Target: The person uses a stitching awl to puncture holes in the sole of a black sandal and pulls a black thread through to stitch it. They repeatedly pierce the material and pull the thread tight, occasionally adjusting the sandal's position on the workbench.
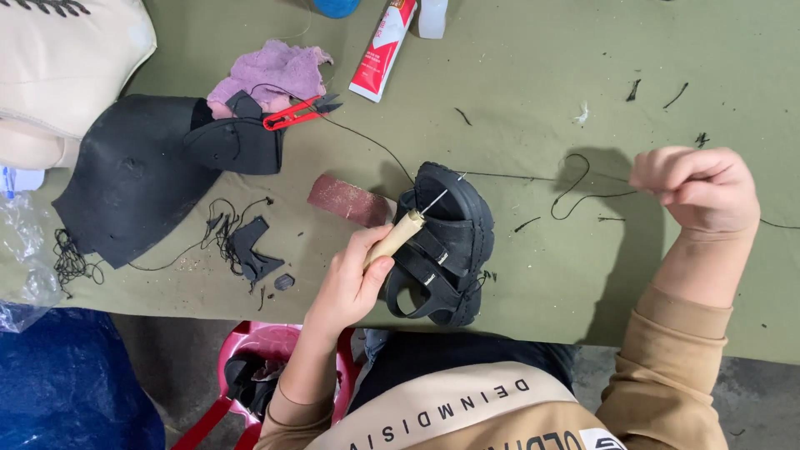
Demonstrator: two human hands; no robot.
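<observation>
1. The left hand (350, 279) is closing its fingers around the pale wooden handle of an awl (398, 236), gripping it firmly; the thin metal point is pressing against the black sandal (446, 242).
2. The right hand (696, 190) is curling into a loose fist, with fingertips pinching a black thread (542, 177) that is stretching taut from the sandal's toe end across to this hand.
3. The sandal is lying on its side on the olive green table cover (533, 83), near the table's front edge, just beside the left hand and well apart from the right one; its straps are facing the person.
4. A reddish strip of sandpaper (346, 200) is lying just left of the sandal, touching or nearly touching it.
5. Farther left, black thread tangles and small black rubber scraps (250, 250) are lying loose, next to a large black rubber sheet (133, 175).
6. Red-handled thread snips (296, 112) are resting beside a crumpled lilac cloth (275, 71).
7. A red and white glue tube (383, 46) is lying near the far edge, capped end hidden beyond the frame.
8. Below the table, a red plastic stool (267, 350) is holding some dark items in its seat; what they are cannot be told.
9. Clear crinkled plastic (25, 267) is hanging at the left edge above a blue bag (67, 383).
</observation>
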